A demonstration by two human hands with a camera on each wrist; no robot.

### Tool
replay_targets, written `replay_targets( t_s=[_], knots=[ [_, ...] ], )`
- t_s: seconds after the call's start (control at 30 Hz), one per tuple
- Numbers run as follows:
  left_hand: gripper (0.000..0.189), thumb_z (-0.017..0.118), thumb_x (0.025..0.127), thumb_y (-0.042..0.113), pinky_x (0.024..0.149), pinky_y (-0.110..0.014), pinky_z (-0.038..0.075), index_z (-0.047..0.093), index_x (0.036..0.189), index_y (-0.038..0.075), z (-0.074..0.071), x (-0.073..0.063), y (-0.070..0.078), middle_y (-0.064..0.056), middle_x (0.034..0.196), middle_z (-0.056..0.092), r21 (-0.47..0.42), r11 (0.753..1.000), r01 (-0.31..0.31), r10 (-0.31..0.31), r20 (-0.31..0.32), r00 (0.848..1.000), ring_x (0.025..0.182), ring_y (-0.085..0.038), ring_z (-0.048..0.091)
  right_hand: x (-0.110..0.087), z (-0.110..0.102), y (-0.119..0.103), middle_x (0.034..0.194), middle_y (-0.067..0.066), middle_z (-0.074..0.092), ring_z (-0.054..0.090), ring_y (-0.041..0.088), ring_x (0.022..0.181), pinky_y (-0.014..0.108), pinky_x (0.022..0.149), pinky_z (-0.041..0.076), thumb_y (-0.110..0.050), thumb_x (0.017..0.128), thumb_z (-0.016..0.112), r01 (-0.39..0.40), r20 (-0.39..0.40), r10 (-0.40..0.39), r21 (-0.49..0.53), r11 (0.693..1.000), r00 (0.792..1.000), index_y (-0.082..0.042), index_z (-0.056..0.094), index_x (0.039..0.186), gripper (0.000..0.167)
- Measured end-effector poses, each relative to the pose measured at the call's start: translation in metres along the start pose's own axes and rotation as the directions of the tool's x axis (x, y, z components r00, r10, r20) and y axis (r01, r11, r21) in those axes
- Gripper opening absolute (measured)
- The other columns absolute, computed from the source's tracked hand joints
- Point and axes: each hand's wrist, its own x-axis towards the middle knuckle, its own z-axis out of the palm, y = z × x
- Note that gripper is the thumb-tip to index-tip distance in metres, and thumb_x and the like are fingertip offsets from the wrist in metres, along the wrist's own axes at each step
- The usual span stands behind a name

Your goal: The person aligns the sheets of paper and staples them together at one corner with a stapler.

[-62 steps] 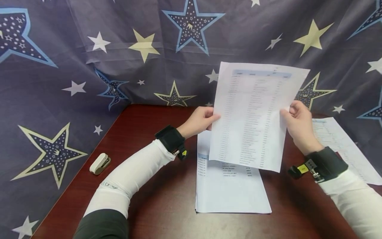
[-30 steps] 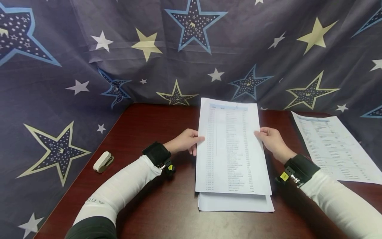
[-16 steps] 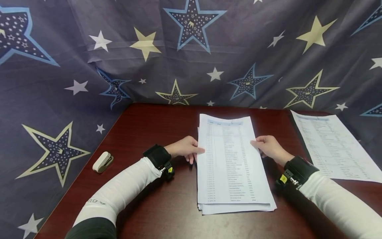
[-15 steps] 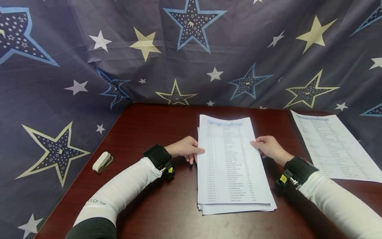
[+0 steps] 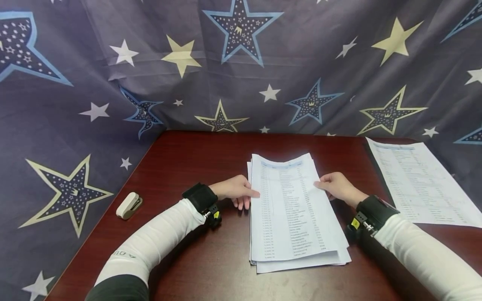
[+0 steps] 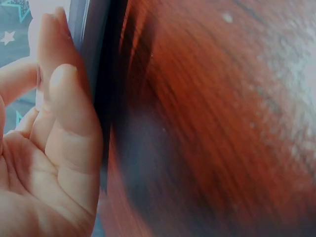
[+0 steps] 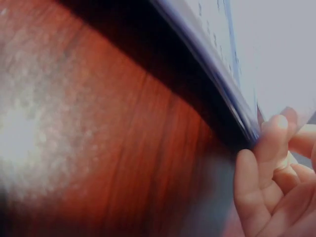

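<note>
Across the middle of the bench [image 5: 199,150], a printed top sheet [image 5: 282,209] lies over a stack of paper [image 5: 301,261], and we have hold of it on both sides. Our left hand [image 5: 239,190] is nearly closed at the left edge: the thumb lies over the print, while the other fingers hang loosely beside the paper. Our right hand [image 5: 338,186] pinches the right edge, thumb on top and fingers tucked beneath. Between them the paper bows, its far edge dipping in the middle.

As far as we can judge, the placing is mostly done, since the sheet sits over the pile with its print facing us. What seems left is the evening-up: paper underneath shows past the near edge and along the far left side, the near edges fan out at slightly different angles, and neither hand has let go.

Toward the far right, another printed paper [image 5: 425,184] lies apart from the pile; we cannot tell whether it is one page or several. Well over to the left, a white stapler [image 5: 129,205] rests untouched, and we see no staple in the pile.
</note>
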Motion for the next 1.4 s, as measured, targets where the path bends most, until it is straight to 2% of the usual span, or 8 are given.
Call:
replay_targets(
  t_s=[0.13, 0.33, 0.43, 0.53, 0.7, 0.97, 1.2, 1.4],
  knots=[
    [0.035, 0.064, 0.094, 0.024, 0.042, -0.021, 0.043, 0.066, 0.066, 0.003, 0.000, -0.003, 0.001, -0.011, 0.064, 0.068, 0.018, 1.000, 0.013, -0.013, 0.030, 0.999, 0.045, -0.011, 0.059, 0.000, 0.000, 0.000, 0.081, 0.012, 0.068, 0.062, 0.020, 0.064, 0.033, 0.060, 0.053, -0.013, 0.095, 0.063, 0.000, 0.009, 0.000, 0.000, 1.000, 1.000, 0.008, 0.067, 0.103, 0.023],
    [0.039, 0.063, 0.094, 0.029, 0.042, -0.021, 0.042, 0.066, 0.064, 0.005, -0.001, -0.004, 0.001, -0.012, 0.066, 0.069, 0.063, 0.998, 0.030, -0.033, 0.057, 0.998, 0.047, -0.012, 0.060, 0.003, 0.003, 0.004, 0.065, 0.008, 0.060, 0.058, 0.020, 0.056, 0.030, 0.054, 0.049, -0.017, 0.093, 0.066, -0.013, -0.025, 0.011, -0.067, 0.998, 1.000, 0.003, 0.066, 0.092, 0.020],
    [0.042, 0.063, 0.094, 0.033, 0.042, -0.022, 0.043, 0.067, 0.064, 0.004, -0.004, -0.004, 0.000, -0.012, 0.064, 0.068, 0.076, 0.996, 0.040, -0.042, 0.031, 0.999, 0.046, -0.013, 0.060, 0.004, 0.003, 0.006, 0.063, 0.007, 0.058, 0.057, 0.020, 0.055, 0.030, 0.053, 0.048, -0.020, 0.092, 0.068, -0.024, -0.049, 0.019, -0.103, 0.994, 0.999, 0.002, 0.064, 0.090, 0.022],
    [0.044, 0.062, 0.094, 0.037, 0.041, -0.023, 0.044, 0.068, 0.066, 0.003, -0.007, -0.003, -0.002, -0.012, 0.061, 0.067, 0.075, 0.995, 0.058, -0.057, -0.023, 0.998, 0.044, -0.014, 0.058, 0.004, 0.000, 0.006, 0.064, 0.008, 0.058, 0.057, 0.020, 0.056, 0.030, 0.052, 0.048, -0.023, 0.091, 0.069, -0.025, -0.076, 0.013, -0.151, 0.988, 0.997, 0.001, 0.062, 0.090, 0.025],
    [0.037, 0.061, 0.096, 0.030, 0.042, -0.024, 0.044, 0.068, 0.075, 0.001, -0.012, 0.000, -0.005, -0.010, 0.064, 0.068, 0.056, 0.996, 0.066, -0.060, -0.092, 0.994, 0.043, -0.013, 0.056, 0.002, -0.003, 0.006, 0.068, 0.008, 0.059, 0.057, 0.020, 0.056, 0.030, 0.051, 0.046, -0.025, 0.092, 0.068, -0.027, -0.082, 0.012, -0.191, 0.981, 0.997, 0.000, 0.060, 0.091, 0.027],
    [0.021, 0.059, 0.097, 0.016, 0.041, -0.023, 0.043, 0.063, 0.081, 0.002, -0.015, 0.005, -0.003, -0.010, 0.066, 0.068, 0.009, 1.000, 0.028, -0.027, -0.120, 0.992, 0.043, -0.012, 0.054, 0.001, -0.003, 0.006, 0.066, 0.007, 0.059, 0.057, 0.019, 0.055, 0.031, 0.050, 0.045, -0.017, 0.092, 0.067, 0.006, -0.052, -0.017, -0.200, 0.980, 0.998, -0.001, 0.064, 0.086, 0.018],
    [0.022, 0.056, 0.098, 0.014, 0.041, -0.023, 0.042, 0.061, 0.081, 0.002, -0.017, 0.011, -0.001, -0.010, 0.067, 0.068, 0.049, 0.999, 0.025, -0.016, -0.179, 0.984, 0.043, -0.012, 0.053, -0.001, -0.003, 0.005, 0.065, 0.005, 0.060, 0.057, 0.019, 0.054, 0.031, 0.051, 0.046, -0.019, 0.093, 0.065, -0.028, -0.016, 0.025, -0.221, 0.975, 1.000, -0.003, 0.066, 0.081, 0.021],
    [0.023, 0.057, 0.099, 0.016, 0.042, -0.025, 0.044, 0.061, 0.082, 0.001, -0.018, 0.015, 0.001, -0.009, 0.066, 0.067, 0.075, 0.996, 0.038, -0.023, -0.191, 0.981, 0.044, -0.013, 0.054, -0.003, -0.004, 0.005, 0.064, 0.005, 0.060, 0.057, 0.019, 0.054, 0.031, 0.052, 0.046, -0.020, 0.093, 0.065, -0.030, -0.011, 0.028, -0.232, 0.972, 1.000, -0.003, 0.066, 0.079, 0.022]
  ],
)
